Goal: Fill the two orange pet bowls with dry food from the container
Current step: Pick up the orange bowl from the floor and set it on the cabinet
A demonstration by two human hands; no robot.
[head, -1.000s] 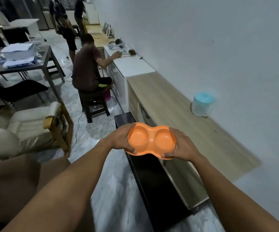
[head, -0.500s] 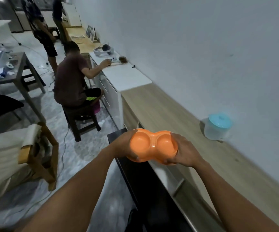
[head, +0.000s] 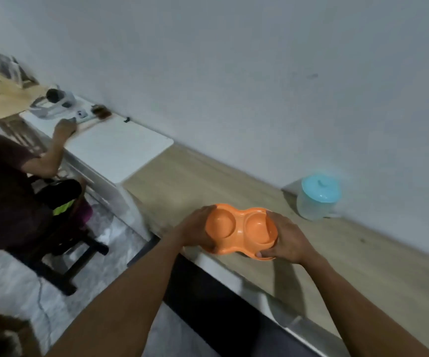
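One pale grey wall (head: 234, 60) backs one long light-wood counter (head: 208, 186); one seated person (head: 5, 191) far along it; one clear plastic container with turquoise lid (head: 317, 198) against the wall; nearer, one orange plastic twin-bowl dish (head: 241, 229), both bowls empty, gripped over the counter's front edge by left hand (head: 198, 231) and right hand (head: 289, 239).

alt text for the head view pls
Two bare hands, left and right, hold an empty orange double bowl over the front edge of a wooden counter. A lidded container stands by the wall to the right; a seated person is at far left.
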